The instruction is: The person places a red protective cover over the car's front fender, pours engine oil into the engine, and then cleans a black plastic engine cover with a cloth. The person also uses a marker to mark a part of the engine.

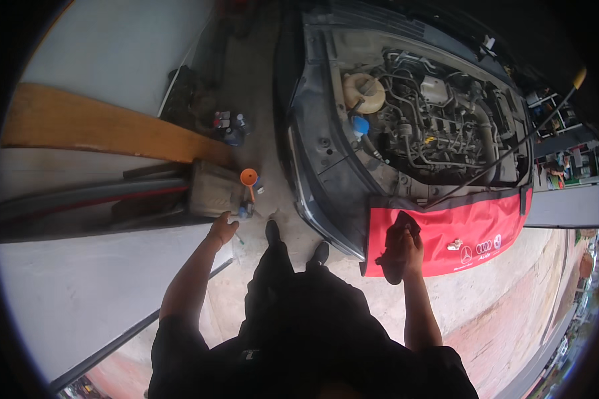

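The only view looks from a person's head steeply downward and forward through a wide fisheye lens, which bends straight edges near the rim. The torso (299, 332) looms close at the bottom, the left hand (223, 229) and right hand (412, 251) lie beyond, and the engine (442, 126) sits upper right.
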Tool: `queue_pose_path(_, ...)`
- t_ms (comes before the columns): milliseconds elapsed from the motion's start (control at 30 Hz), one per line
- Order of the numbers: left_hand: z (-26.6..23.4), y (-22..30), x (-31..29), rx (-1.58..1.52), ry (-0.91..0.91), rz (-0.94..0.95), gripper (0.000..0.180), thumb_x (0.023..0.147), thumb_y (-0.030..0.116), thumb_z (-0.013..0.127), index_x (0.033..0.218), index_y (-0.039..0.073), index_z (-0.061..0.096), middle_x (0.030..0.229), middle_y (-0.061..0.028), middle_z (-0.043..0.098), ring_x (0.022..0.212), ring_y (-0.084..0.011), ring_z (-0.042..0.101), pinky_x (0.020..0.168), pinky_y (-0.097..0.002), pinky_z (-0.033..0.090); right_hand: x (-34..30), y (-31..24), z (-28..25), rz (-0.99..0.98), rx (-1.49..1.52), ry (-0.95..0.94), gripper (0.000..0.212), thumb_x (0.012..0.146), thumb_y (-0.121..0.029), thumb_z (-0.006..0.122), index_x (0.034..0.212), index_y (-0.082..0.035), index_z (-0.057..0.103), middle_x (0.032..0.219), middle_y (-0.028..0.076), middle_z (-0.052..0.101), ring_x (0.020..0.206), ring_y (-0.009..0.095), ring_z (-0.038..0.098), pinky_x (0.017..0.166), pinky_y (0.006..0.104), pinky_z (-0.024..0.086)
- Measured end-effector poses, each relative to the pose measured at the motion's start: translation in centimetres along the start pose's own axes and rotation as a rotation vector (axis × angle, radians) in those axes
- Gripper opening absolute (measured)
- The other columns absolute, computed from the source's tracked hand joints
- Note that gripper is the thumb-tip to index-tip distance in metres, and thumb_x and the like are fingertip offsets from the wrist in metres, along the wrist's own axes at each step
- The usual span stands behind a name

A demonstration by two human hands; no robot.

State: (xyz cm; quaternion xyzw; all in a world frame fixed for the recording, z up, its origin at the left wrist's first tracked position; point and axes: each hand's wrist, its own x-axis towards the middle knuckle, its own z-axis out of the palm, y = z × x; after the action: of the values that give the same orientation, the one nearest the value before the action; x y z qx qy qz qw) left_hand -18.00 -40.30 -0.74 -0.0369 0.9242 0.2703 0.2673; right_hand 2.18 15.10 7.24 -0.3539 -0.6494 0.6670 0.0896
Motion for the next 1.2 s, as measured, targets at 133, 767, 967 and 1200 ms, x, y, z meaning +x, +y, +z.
queue_pose_path(133, -1.7, -10.2, 5.3, 0.118, 0.074, -0.337, 0.046, 0.082, 0.032, 0.058, 0.117, 0.002, 0.061, 0.119, -0.0258, 0.062, 0.115, -0.0392, 0.058, 0.098, -0.0413, 0.046, -6.1, 3.6, -3.9, -0.04, -0.364, -0.004, 0.034, 0.097, -0.029, 0.056, 0.12, -0.003, 0.057, 0.094, 0.009, 0.064, 0.078, 0.018, 0.063, 0.067, 0.0321, 0.052)
queue_pose_path(767, 0.0, -31.9, 31.9, -0.004, 0.112, -0.406, 0.06, 0.081, 0.041, 0.063, 0.124, 0.0, 0.058, 0.127, -0.0246, 0.058, 0.121, -0.0345, 0.055, 0.105, -0.0376, 0.04, -14.9, 3.2, -3.7, 0.673, -1.124, 0.008, 0.049, 0.087, -0.036, 0.07, 0.119, 0.0, 0.06, 0.11, 0.015, 0.066, 0.098, 0.025, 0.063, 0.084, 0.0386, 0.052)
queue_pose_path(967, 2.0, -27.8, 31.4, -0.212, 0.099, -0.324, 0.04, 0.085, 0.039, 0.069, 0.102, 0.003, 0.068, 0.099, -0.0167, 0.07, 0.092, -0.0305, 0.066, 0.082, -0.0375, 0.05, -11.6, 2.0, 0.4, 0.576, -1.129, -0.063, 0.049, 0.089, -0.035, 0.067, 0.123, -0.001, 0.058, 0.115, 0.015, 0.065, 0.104, 0.026, 0.062, 0.091, 0.039, 0.049)
queue_pose_path(1200, -3.9, -14.2, 27.2, -0.283, 0.267, -0.059, 0.038, 0.087, 0.034, 0.068, 0.106, 0.002, 0.063, 0.096, -0.0208, 0.068, 0.092, -0.0325, 0.066, 0.08, -0.0393, 0.051, -11.6, 6.9, -2.7, 0.397, -1.098, -0.209, 0.05, 0.089, -0.037, 0.065, 0.125, -0.002, 0.058, 0.115, 0.016, 0.065, 0.107, 0.028, 0.062, 0.091, 0.0396, 0.048)
